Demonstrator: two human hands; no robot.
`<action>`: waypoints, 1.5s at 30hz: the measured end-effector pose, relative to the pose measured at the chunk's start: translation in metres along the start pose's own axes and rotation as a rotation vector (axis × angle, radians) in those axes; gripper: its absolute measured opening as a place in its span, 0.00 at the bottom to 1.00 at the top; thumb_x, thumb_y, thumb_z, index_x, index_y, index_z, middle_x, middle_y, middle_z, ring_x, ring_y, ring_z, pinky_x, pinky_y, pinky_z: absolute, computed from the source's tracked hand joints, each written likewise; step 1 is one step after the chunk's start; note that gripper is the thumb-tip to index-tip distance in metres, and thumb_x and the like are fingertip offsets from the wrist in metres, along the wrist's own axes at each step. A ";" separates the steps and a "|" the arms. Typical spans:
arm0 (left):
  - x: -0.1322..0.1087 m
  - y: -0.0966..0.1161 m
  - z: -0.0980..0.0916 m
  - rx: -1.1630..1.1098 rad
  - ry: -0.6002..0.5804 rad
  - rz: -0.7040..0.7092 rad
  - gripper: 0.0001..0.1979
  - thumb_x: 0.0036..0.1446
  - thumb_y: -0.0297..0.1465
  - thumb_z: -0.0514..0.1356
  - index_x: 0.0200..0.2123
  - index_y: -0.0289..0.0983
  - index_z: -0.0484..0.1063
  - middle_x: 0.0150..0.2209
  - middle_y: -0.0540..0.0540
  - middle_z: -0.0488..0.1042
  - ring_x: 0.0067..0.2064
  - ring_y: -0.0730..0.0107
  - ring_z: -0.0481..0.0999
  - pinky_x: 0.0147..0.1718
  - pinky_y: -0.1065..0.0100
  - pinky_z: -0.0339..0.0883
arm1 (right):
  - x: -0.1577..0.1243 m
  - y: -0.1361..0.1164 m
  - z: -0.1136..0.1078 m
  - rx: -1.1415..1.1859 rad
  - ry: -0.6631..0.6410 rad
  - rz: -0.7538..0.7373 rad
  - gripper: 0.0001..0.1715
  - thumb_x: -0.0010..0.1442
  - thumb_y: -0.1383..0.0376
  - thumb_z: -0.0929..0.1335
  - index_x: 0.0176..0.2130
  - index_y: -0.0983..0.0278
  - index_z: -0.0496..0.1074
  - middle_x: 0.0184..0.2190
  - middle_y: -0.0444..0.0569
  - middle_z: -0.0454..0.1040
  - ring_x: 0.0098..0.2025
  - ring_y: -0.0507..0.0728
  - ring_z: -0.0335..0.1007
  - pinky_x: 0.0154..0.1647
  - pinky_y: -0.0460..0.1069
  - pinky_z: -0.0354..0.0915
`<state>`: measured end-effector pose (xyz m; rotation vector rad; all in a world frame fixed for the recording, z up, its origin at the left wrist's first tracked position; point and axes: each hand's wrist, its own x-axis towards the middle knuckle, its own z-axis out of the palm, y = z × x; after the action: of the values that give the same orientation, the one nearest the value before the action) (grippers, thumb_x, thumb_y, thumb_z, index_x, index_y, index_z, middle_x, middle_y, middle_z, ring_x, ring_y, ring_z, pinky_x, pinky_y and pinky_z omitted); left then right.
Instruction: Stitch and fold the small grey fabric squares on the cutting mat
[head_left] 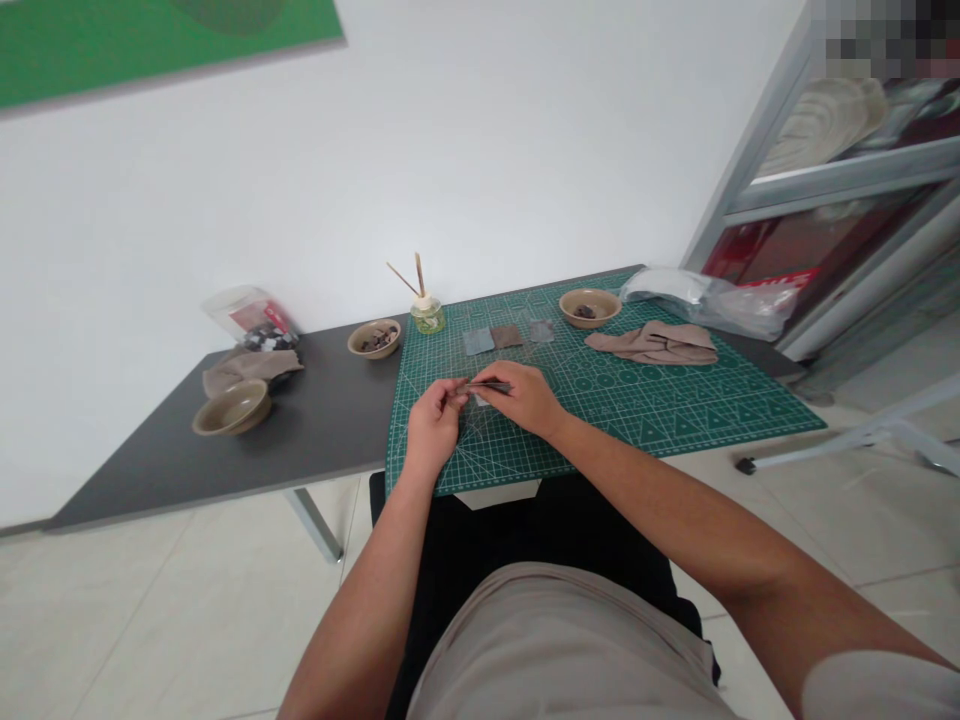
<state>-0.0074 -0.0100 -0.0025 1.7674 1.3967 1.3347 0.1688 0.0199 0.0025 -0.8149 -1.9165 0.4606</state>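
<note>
Over the front part of the green cutting mat (600,400), my two hands meet fingertip to fingertip. My right hand (531,400) is closed around a slim dark tool (496,386) that looks like tweezers, its tip pointing left. My left hand (435,422) is pinched at that tip; whatever lies between its fingers is too small to make out. A small white piece (481,400) shows just under the hands. Beyond them lie a light blue-grey square (478,341), a brown square (506,337) and a small grey square (541,330), all flat on the mat.
Bowls with small dark pieces stand left (375,339) and right (590,308); another bowl (232,408) is far left by a cloth (251,370). A reed diffuser (427,313) stands at the back. Right are a brown cloth (652,343) and a plastic bag (712,300).
</note>
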 end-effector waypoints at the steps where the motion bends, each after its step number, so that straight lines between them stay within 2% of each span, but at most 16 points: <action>1: 0.000 0.001 0.000 0.005 0.003 0.003 0.09 0.56 0.29 0.58 0.39 0.40 0.76 0.33 0.49 0.77 0.37 0.65 0.76 0.42 0.64 0.69 | 0.000 0.000 0.000 0.004 0.007 -0.007 0.05 0.62 0.62 0.71 0.37 0.60 0.78 0.35 0.45 0.80 0.38 0.54 0.76 0.43 0.48 0.68; 11: -0.001 -0.001 0.000 0.022 0.035 0.003 0.10 0.57 0.28 0.57 0.41 0.40 0.75 0.34 0.49 0.77 0.38 0.65 0.76 0.43 0.63 0.69 | 0.001 -0.001 -0.001 0.002 -0.072 0.010 0.06 0.62 0.63 0.70 0.38 0.60 0.79 0.35 0.45 0.81 0.37 0.53 0.77 0.42 0.47 0.68; 16: -0.002 0.002 0.000 0.022 -0.010 0.014 0.08 0.55 0.28 0.58 0.38 0.41 0.76 0.32 0.50 0.76 0.35 0.66 0.75 0.40 0.64 0.69 | 0.001 -0.002 -0.001 0.035 -0.046 -0.003 0.07 0.63 0.63 0.70 0.39 0.58 0.80 0.37 0.44 0.82 0.39 0.54 0.78 0.43 0.49 0.69; 22: -0.002 0.000 0.000 0.025 0.021 0.020 0.10 0.57 0.28 0.58 0.41 0.41 0.75 0.35 0.48 0.78 0.36 0.65 0.76 0.42 0.63 0.69 | 0.001 -0.001 -0.001 0.047 -0.067 0.010 0.06 0.63 0.64 0.70 0.38 0.59 0.80 0.36 0.44 0.81 0.38 0.54 0.77 0.43 0.48 0.69; 27: -0.002 0.001 -0.001 0.055 -0.016 0.026 0.09 0.56 0.27 0.57 0.39 0.41 0.75 0.32 0.49 0.77 0.36 0.65 0.75 0.42 0.63 0.69 | 0.001 0.000 -0.001 0.054 -0.062 -0.012 0.06 0.64 0.64 0.70 0.39 0.59 0.80 0.37 0.45 0.81 0.40 0.54 0.77 0.45 0.49 0.69; 32: -0.001 0.002 -0.001 0.026 0.030 0.014 0.09 0.56 0.28 0.57 0.40 0.40 0.74 0.38 0.48 0.78 0.39 0.65 0.76 0.44 0.63 0.69 | 0.001 0.002 0.000 0.038 -0.082 0.004 0.06 0.63 0.64 0.70 0.39 0.61 0.79 0.36 0.46 0.81 0.39 0.54 0.77 0.43 0.48 0.68; 37: -0.001 0.005 -0.001 0.100 -0.032 0.001 0.09 0.56 0.27 0.57 0.38 0.39 0.74 0.36 0.49 0.78 0.38 0.66 0.75 0.42 0.65 0.68 | 0.001 0.002 0.000 0.040 -0.056 -0.008 0.06 0.62 0.65 0.71 0.39 0.61 0.79 0.37 0.46 0.81 0.40 0.54 0.77 0.44 0.48 0.68; 45: -0.001 0.005 -0.002 0.058 -0.035 0.008 0.10 0.56 0.27 0.57 0.40 0.39 0.75 0.35 0.49 0.78 0.37 0.67 0.75 0.41 0.65 0.69 | 0.001 -0.002 -0.003 0.056 -0.057 0.062 0.04 0.59 0.63 0.73 0.36 0.61 0.79 0.34 0.45 0.80 0.37 0.54 0.76 0.41 0.48 0.66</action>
<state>-0.0069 -0.0129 0.0020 1.8268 1.4236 1.2734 0.1698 0.0191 0.0060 -0.8348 -1.9257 0.5785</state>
